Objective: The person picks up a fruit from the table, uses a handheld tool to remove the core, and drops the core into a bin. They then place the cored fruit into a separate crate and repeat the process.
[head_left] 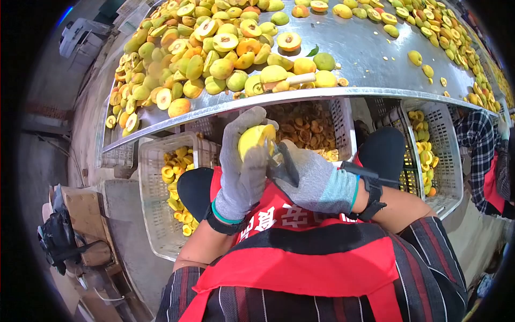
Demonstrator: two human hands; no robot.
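Gloved in grey, my left hand (241, 163) is wrapped round a yellow halved fruit (256, 140), held above my lap. My right hand (316, 177), also in a grey glove, grips a dark tool (283, 165) whose metal end meets the fruit's right side. The exact shape of the tool is partly hidden by the fingers. Just beyond the hands runs the metal table's edge (300, 95). A pale wooden handle (301, 79) lies on the table among the fruit.
Halved fruit (214, 48) heaps the table's left side, with more (456, 37) at right. Below stand a left crate (153, 214) of yellow halves, a middle crate (345, 121) of brown pieces and a right crate (448, 155). A co-worker's plaid sleeve (479, 145) is at far right.
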